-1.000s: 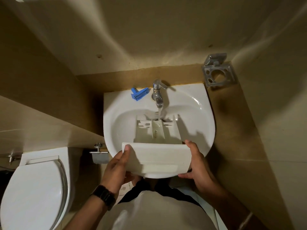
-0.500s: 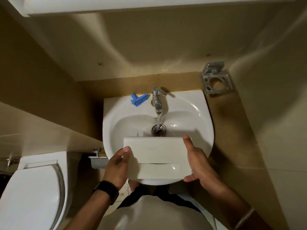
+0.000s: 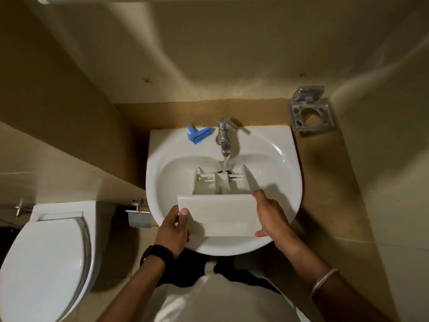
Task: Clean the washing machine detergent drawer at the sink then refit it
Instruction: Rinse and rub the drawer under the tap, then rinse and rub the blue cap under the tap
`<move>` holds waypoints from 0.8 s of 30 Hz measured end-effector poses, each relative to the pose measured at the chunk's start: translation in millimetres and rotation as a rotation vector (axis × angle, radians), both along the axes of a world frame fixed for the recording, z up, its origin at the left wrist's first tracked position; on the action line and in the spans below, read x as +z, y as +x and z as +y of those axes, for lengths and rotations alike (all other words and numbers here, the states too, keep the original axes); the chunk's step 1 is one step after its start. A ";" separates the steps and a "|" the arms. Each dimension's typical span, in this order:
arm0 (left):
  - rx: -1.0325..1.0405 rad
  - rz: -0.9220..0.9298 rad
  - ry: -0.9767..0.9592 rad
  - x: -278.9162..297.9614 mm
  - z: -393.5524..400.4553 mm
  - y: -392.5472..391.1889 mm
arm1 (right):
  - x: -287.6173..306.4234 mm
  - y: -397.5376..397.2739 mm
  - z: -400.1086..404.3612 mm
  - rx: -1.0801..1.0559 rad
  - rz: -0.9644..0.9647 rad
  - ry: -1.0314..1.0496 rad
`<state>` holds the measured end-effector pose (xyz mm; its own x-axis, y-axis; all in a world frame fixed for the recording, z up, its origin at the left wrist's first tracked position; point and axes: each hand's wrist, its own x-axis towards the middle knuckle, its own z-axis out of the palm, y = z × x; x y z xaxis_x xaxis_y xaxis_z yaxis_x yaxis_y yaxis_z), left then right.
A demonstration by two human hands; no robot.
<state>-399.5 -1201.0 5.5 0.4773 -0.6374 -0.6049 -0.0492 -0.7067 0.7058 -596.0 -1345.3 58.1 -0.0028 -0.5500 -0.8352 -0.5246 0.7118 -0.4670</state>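
The white detergent drawer is sitting inside the white sink, tilted so that its flat front panel is facing up toward the camera and its open compartments are pointing away toward the tap. A thin stream of water is falling from the tap into the far end of the drawer, around the middle compartment, just above the drain. The left hand is gripping the drawer's near left corner, with the thumb lying on top of the front panel and the other fingers curling underneath, out of sight. The right hand is holding the right end of the panel, with the thumb pressing along its upper right edge and the fingers wrapping round the side; one fingertip is showing below the panel's lower right corner. A dark watch is sitting on the left wrist and a pale bangle is circling the right forearm.

A small blue plastic piece is lying on the sink's back ledge, just left of the tap. A metal holder is hanging on the wall to the right of the sink. A white toilet with its lid closed is standing to the left, and a metal wall fitting is sticking out between it and the sink.
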 end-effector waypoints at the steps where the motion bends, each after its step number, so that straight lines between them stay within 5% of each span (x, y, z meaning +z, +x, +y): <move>1: 0.002 -0.017 -0.001 -2.0 1.5 0.6 | 0.0 0.7 -1.2 0.032 0.036 0.002; 6: -0.095 -0.026 0.016 -8.7 1.9 13.6 | 2.4 -1.9 -12.6 0.201 0.221 0.047; 10: -0.119 0.008 0.050 -5.5 0.5 23.7 | 14.9 7.3 -30.6 0.623 0.494 -0.433; 12: -0.083 0.020 0.037 -5.8 3.8 30.5 | 17.9 34.1 -43.4 0.669 0.385 -0.701; 16: -0.061 -0.021 -0.022 -8.7 13.9 35.6 | -2.2 123.5 -71.4 0.721 0.075 -0.907; 24: -0.040 -0.185 -0.156 0.7 13.4 46.7 | -74.0 216.4 -111.0 1.031 0.400 -0.963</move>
